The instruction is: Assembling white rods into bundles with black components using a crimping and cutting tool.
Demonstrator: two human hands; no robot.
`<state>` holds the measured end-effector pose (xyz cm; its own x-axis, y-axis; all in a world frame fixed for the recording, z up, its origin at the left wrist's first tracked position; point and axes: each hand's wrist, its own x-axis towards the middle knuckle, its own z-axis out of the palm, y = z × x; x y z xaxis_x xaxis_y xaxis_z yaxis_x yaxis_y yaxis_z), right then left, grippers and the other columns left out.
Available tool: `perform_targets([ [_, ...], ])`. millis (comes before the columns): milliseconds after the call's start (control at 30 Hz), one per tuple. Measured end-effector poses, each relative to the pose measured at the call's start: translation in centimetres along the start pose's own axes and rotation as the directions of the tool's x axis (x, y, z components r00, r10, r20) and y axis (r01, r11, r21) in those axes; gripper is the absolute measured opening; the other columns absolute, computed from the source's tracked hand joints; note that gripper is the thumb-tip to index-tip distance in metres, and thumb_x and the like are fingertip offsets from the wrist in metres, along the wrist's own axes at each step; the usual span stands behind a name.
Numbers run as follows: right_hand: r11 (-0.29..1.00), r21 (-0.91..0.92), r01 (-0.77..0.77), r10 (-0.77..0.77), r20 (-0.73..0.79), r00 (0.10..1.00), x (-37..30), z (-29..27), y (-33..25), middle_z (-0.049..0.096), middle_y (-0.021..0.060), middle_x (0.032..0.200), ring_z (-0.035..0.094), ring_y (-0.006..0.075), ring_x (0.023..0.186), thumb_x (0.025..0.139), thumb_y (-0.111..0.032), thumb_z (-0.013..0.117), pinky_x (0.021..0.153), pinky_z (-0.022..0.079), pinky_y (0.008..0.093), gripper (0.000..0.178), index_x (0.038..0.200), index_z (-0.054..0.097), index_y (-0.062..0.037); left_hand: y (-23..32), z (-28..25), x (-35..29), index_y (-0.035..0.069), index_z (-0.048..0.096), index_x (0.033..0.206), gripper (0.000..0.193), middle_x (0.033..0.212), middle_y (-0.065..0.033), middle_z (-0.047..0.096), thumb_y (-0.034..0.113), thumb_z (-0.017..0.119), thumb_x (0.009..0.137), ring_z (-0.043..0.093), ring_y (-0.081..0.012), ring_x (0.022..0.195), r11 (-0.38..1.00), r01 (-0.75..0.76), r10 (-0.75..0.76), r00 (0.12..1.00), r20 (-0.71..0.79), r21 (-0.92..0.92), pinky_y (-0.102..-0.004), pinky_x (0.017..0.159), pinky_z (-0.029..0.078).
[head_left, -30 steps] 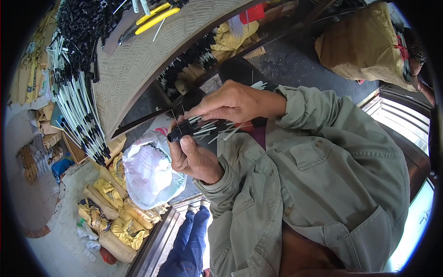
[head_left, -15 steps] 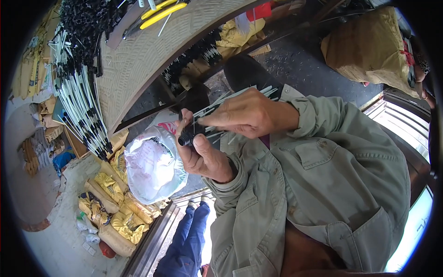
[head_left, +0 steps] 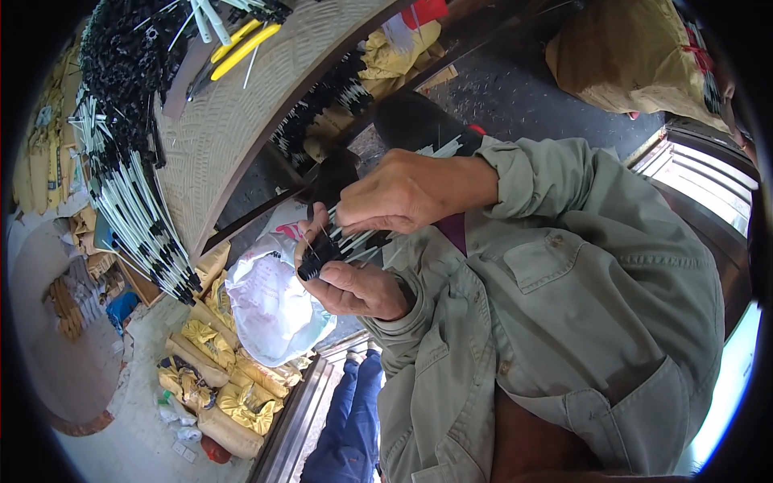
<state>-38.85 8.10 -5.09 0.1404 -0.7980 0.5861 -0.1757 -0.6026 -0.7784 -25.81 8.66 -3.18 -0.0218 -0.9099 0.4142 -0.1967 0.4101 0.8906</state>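
My left hand [head_left: 358,288] is closed around a bundle of thin white rods with black ends [head_left: 322,253]. The black ends point down-left between its thumb and fingers. Bent over the bundle from above, my right hand [head_left: 411,191] has its fingertips pinched together right beside the black ends. Whatever is between those fingertips is too small and covered to make out. The rods' other ends [head_left: 441,148] stick out beyond my right wrist, and the middle of the bundle is hidden beneath that hand.
Yellow-handled pliers [head_left: 245,52] rest on the patterned tabletop [head_left: 266,92]. Beside them are a heap of black parts [head_left: 121,60] and more black-tipped white rods [head_left: 137,201]. A plastic bag [head_left: 278,302], wrapped rolls [head_left: 229,431], a brown sack [head_left: 616,60] and a person's blue-trousered legs [head_left: 346,419] surround me.
My right hand's fingers, stretched along the rods before, are now curled in a pinch by the black ends. My left hand keeps its hold. The whole view has shifted slightly.
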Motion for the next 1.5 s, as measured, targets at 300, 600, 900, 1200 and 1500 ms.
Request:
perform_targets([
  [300,0.998,0.004,0.063,-0.063,0.120,0.991,0.4,-0.7,0.6,0.052,0.0114,0.067,0.055,0.0299,0.058,0.080,-0.012,0.060,0.045,0.038,0.0352,0.014,0.076,0.050,-0.0029,0.6,0.4,-0.2,-0.007,0.042,0.105,0.047,0.100,-0.0221,0.055,0.036,0.026,0.094,0.056,-0.0328,0.098,0.997,0.047,-0.047,0.999,-0.005,0.059,-0.0477,0.102,0.028],
  [600,0.994,-0.097,-0.056,0.077,0.234,0.969,-0.5,-2.0,-1.8,0.056,0.0103,0.070,0.057,0.0292,0.063,0.080,-0.016,0.061,0.048,0.041,0.0323,0.014,0.083,0.056,-0.0040,0.8,0.9,0.2,-0.002,0.036,0.099,0.032,0.099,-0.0233,0.057,0.025,0.047,0.087,0.053,-0.0359,0.105,0.996,-0.013,0.019,0.997,0.069,-0.091,-0.0525,0.105,0.019],
  [900,0.857,0.303,-0.416,0.398,0.121,0.909,1.6,-3.3,1.1,0.060,0.0064,0.089,0.058,0.0136,0.083,0.081,-0.010,0.062,0.070,0.046,0.0230,0.017,0.095,0.060,-0.0006,-2.0,-2.6,0.9,0.003,0.036,0.095,0.031,0.105,-0.0245,0.056,0.029,0.052,0.086,0.041,-0.0372,0.119,0.934,-0.034,0.075,0.992,0.100,-0.356,-0.0476,0.108,0.006],
  [1200,0.928,0.340,-0.151,0.020,0.360,0.933,4.3,0.1,1.6,0.057,0.0059,0.076,0.055,0.0197,0.075,0.068,-0.013,0.071,0.066,0.041,0.0301,0.019,0.081,0.063,-0.0015,-2.4,-3.9,0.1,0.004,0.035,0.092,0.036,0.119,-0.0296,0.047,0.032,0.057,0.083,0.027,-0.0379,0.128,0.929,-0.001,0.064,0.985,0.159,-0.370,-0.0482,0.107,0.001],
  [1500,0.960,0.206,-0.191,0.110,0.349,0.930,3.4,-0.1,1.2,0.052,0.0074,0.075,0.053,0.0233,0.070,0.070,-0.012,0.069,0.064,0.040,0.0346,0.019,0.079,0.056,-0.0018,-2.9,-3.5,0.5,0.002,0.038,0.099,0.029,0.123,-0.0281,0.043,0.027,0.048,0.088,0.026,-0.0407,0.127,0.937,-0.039,0.127,0.964,0.233,-0.348,-0.0501,0.104,0.021],
])
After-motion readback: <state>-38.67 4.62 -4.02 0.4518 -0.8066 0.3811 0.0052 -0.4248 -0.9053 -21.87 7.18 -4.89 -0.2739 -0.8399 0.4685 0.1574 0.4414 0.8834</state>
